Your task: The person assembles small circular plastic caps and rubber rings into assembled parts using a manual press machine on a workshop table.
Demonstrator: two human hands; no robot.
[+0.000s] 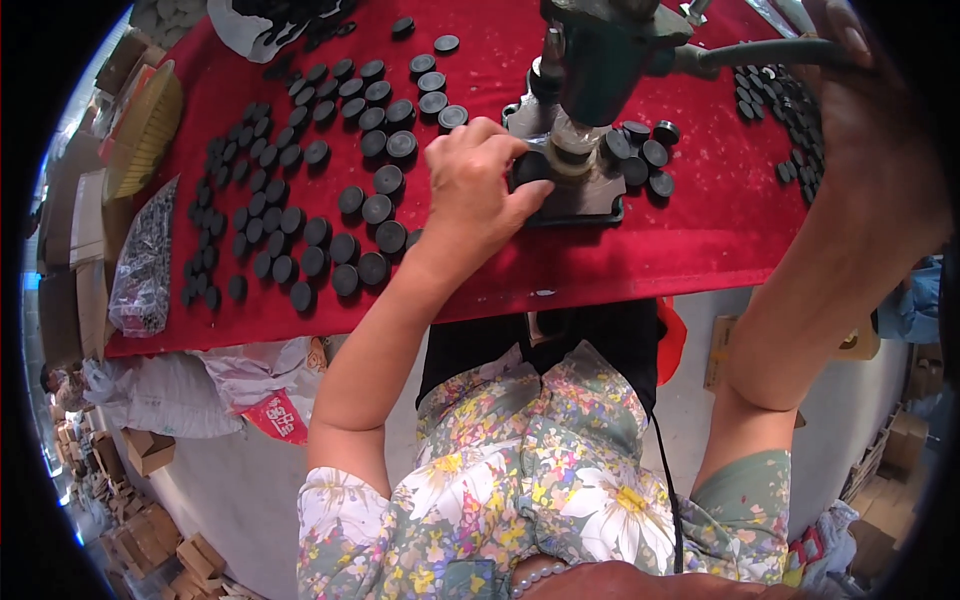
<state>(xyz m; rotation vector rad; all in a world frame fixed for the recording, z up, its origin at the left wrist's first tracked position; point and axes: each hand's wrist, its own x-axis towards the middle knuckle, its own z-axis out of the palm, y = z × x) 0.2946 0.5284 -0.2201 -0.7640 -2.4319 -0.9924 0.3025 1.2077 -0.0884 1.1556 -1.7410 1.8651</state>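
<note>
Disc of black, rubber-like or plastic material is pinched in a worker's left hand, thumb at its near side and fingers at its far side, at the left of a bench press on a red-covered desk. The piece sits just left of the press's pale collar, over or against the metal base; whether it touches is not clear.

Small and squat, it is probably light, stiff and hard to break, with smooth faces that could slip under a fingertip. Its rim looks the surest hold, taken from opposite sides, leaving both faces free. The left hand is opened only as wide as the disc, its other fingers bent.

At upper right, the right hand meets the end of the press's lever; in the dim rim of the view, how tightly it is closed cannot be told. Similar loose discs spread across the cloth at left, with a smaller cluster just right of the base.
</note>
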